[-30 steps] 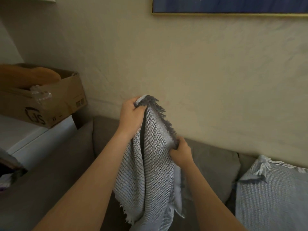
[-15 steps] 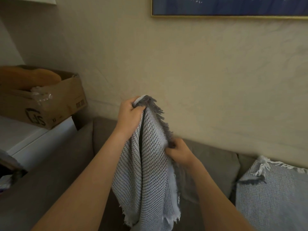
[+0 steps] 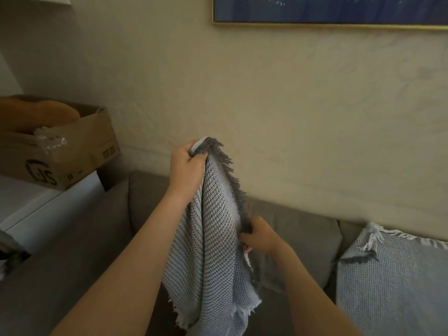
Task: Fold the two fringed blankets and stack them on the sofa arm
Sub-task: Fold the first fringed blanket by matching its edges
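One box: a brown cardboard box [image 3: 72, 151] with black printing sits on the white desk [image 3: 36, 204] at far left, with an orange cushion [image 3: 41, 115] inside it.
Sofa arm: the grey fabric sofa arm [image 3: 60, 263] lies just beside the desk, at lower left.
Left hand: the left hand [image 3: 186, 166] is raised before the wall, fingers curled round the top corner of the held blanket.
Held blanket: the grey-blue woven blanket [image 3: 208, 238] with dark fringe hangs from that hand in loose folds above the sofa seat.
Right hand: the right hand [image 3: 260, 235], lower and apart from the left, pinches the dark fringed edge.
Second blanket: a pale blue woven blanket [image 3: 392, 282] with white fringe lies on the sofa's right side, one corner turned over.
Wall: a gold-framed blue picture [image 3: 327, 10] hangs at upper right.
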{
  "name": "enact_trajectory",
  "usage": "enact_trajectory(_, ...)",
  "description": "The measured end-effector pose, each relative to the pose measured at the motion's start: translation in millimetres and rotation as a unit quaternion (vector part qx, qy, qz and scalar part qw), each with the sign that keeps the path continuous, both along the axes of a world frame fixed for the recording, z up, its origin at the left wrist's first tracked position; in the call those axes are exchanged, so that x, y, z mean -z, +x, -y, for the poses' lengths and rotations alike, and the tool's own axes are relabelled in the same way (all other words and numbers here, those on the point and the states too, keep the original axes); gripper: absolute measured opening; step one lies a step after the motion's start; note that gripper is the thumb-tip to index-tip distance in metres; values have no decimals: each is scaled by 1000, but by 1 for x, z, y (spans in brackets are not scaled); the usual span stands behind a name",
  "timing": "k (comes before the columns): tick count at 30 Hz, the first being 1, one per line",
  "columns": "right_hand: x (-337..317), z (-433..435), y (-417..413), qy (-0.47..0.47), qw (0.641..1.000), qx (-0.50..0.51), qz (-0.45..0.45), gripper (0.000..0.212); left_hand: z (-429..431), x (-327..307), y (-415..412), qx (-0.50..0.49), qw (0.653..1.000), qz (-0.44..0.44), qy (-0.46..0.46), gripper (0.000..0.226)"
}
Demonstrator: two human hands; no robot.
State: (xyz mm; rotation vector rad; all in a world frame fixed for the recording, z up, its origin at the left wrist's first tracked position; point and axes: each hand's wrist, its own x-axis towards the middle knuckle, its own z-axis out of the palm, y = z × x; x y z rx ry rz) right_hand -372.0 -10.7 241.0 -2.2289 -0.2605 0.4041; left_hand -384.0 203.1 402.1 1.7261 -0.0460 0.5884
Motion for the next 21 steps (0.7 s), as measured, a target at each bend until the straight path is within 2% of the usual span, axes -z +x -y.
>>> enact_trajectory(4,-1,3,0,-69,992,35,96,10,-1,1,2,-4,1000,4,-6,32)
enact_trajectory(9,0,9,2,-141,979,75,123,26,0,11,6,-36,999,0,-3,21)
enact_trajectory(12,6,15,2,-142,978,124,95,32,1,17,9,-76,997,4,-10,22)
enact_trajectory(16,11,20,1,-126,987,91,25,24,0,20,12,-104,994,-6,-26,28)
enact_trajectory(21,14,23,-2,-112,991,76,18,17,4,19,11,-108,993,-9,-39,35)
